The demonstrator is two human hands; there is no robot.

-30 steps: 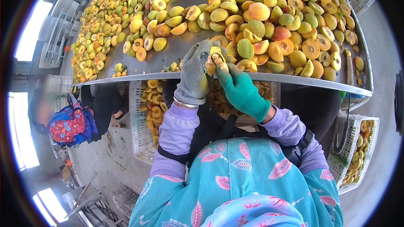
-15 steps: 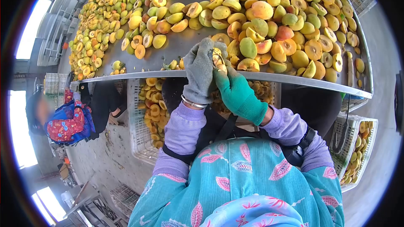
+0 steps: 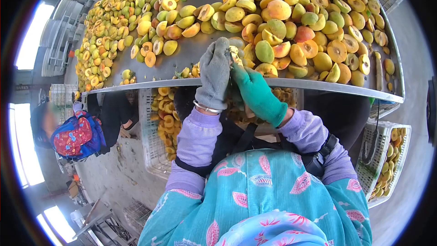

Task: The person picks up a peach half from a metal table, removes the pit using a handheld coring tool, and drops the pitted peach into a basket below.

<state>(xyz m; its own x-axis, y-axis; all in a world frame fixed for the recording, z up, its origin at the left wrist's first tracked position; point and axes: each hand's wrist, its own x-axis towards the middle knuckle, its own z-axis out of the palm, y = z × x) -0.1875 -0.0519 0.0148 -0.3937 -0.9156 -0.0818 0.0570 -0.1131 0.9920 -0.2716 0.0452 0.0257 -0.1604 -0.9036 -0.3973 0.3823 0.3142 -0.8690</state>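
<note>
My left hand (image 3: 215,70), in a grey glove, is closed just above the table's near edge. My right hand (image 3: 258,94), in a green glove, meets it there with fingers pinched on a piece of yellow fruit (image 3: 235,55) that looks like an apricot. A thin dark edge, perhaps of a small tool, shows between the gloves; the left fingers hide most of it. Behind my hands, halved apricots (image 3: 337,51) lie heaped on the metal table (image 3: 191,83), many with brown hollows showing.
Under the table edge stands a white crate (image 3: 152,143) of apricot halves. Another crate (image 3: 369,173) with fruit is at the right. A co-worker (image 3: 75,136) in a red and blue top sits at the left. A stick-like thing (image 3: 378,70) lies at the table's right end.
My hands have drawn slightly up and left, and my left hand has turned over the fruit, covering more of it. The co-worker's arm has shifted a little.
</note>
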